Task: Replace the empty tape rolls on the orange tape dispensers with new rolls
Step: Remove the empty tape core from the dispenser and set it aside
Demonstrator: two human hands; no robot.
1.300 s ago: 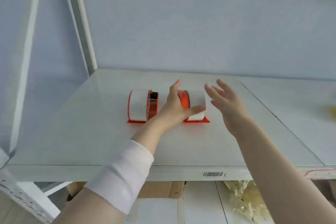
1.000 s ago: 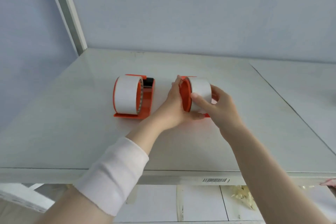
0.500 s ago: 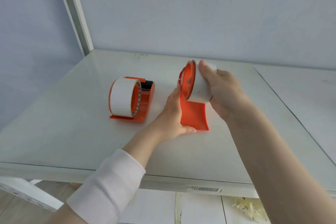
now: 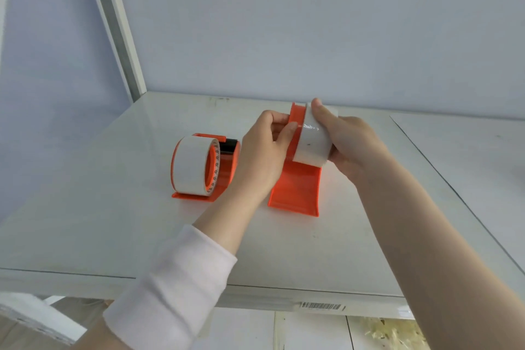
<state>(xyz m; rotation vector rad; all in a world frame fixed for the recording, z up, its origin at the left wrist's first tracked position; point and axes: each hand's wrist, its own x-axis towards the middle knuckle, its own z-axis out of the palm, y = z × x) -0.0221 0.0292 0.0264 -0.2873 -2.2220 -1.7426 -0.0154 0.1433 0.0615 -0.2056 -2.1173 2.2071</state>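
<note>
Two orange tape dispensers are on a white shelf (image 4: pixel 99 221). The left dispenser (image 4: pixel 224 176) stands on the shelf with a white roll (image 4: pixel 190 166) mounted on it, untouched. The right dispenser (image 4: pixel 297 193) is tipped up on its base. My left hand (image 4: pixel 261 156) pinches its orange wheel from the left side. My right hand (image 4: pixel 349 142) wraps around the white tape roll (image 4: pixel 311 145) on that wheel, thumb across the top. Whether the roll sits fully on the hub I cannot tell.
A white upright post (image 4: pixel 119 28) stands at the shelf's back left, with a pale wall behind. A seam to a neighbouring shelf panel (image 4: pixel 468 150) runs on the right. A barcode label (image 4: pixel 321 306) marks the front edge; packing material lies below.
Both hands closed on the right dispenser and tipped it up from lying flat. My left hand moved from its base up to the orange wheel, while my right hand keeps hold of the roll.
</note>
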